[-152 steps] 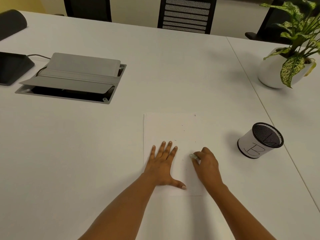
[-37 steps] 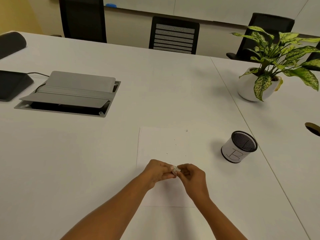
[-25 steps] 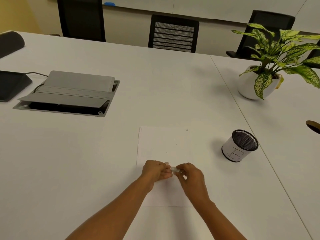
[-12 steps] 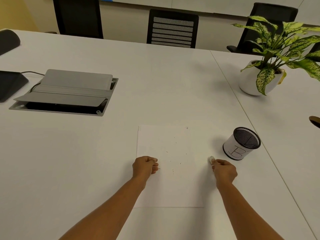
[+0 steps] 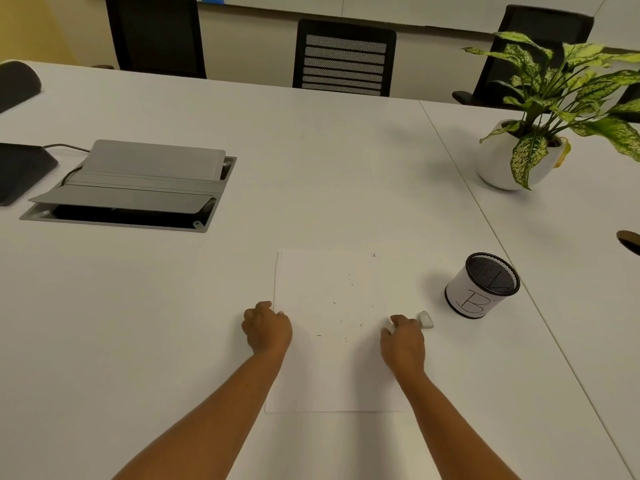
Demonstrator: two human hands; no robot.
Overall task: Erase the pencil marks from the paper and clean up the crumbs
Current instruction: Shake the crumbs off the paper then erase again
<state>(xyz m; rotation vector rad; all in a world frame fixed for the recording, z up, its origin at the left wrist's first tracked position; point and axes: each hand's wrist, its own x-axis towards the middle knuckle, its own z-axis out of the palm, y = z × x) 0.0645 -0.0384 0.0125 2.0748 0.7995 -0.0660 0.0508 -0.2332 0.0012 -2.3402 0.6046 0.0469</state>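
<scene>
Find paper (image 5: 332,375) flat on table (image 5: 311,168), toward the person's side, with dark crumbs (image 5: 346,322) scattered over its middle. Find no pencil marks legible on it. Judge erasing done or nearly so, cleanup not yet done.

Note left hand (image 5: 267,329) at paper's left edge, fingers curled, seemingly pinching that edge. Note right hand (image 5: 403,341) at right edge, fingers likewise curled. Cannot tell whether gripping the sheet or merely resting there. Note eraser (image 5: 426,319) on table just beside right hand's knuckles, not held. Note cup (image 5: 482,285) upright, near, to the right of eraser.

Judge next step a two-handed lift to tip or carry crumbs off.

Hazards:

1. Spill of crumbs onto table, from an uneven lift or a tilt to either side, with awkward recovery of such fine bits.
2. Slip of sheet from right hand, given the doubtful grip, then sudden sag and crumbs rolling off the free edge.
3. Crease or tear at the pinched edges, from too hard an outward pull on thin paper.
4. Knock to eraser by right hand on rising, sending it toward cup.
5. Grey smears on paper, from brushing crumbs with a palm rather than tipping them.

Recommend bowing the sheet into a shallow trough before lifting, then level carriage.
</scene>
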